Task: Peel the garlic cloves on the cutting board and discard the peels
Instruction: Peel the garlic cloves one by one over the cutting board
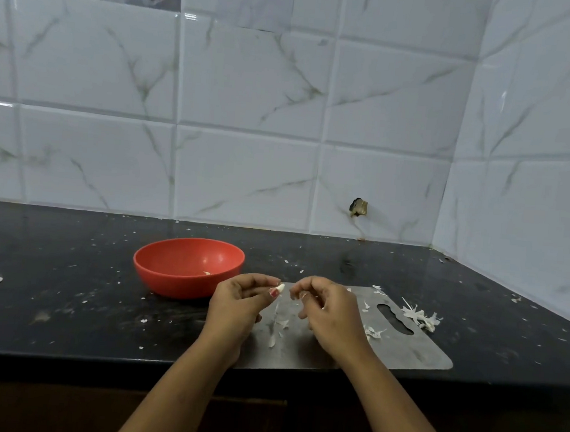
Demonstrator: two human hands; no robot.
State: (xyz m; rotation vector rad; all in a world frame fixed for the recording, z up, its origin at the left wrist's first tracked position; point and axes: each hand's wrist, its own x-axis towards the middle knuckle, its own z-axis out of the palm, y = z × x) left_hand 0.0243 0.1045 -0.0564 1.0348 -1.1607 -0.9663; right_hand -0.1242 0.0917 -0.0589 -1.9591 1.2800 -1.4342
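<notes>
Pinching the garlic clove point(278, 289) in my left hand point(237, 302) over the cutting board point(402, 354) by the counter's front edge so peels point(282, 323) land there, I cannot tell what my right hand point(326, 308) has in its grip.

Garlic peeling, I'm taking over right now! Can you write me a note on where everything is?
Left hand: pinches a garlic clove above the cutting board.
Right hand: fingers curled beside the clove; whether it holds peel is unclear.
Red bowl, left of the board: one small pale piece inside.
Done: loose peels lie on the board, with a peel pile at its right edge.
Left: finish this clove, then discard the peels. No other cloves show on the board.
</notes>
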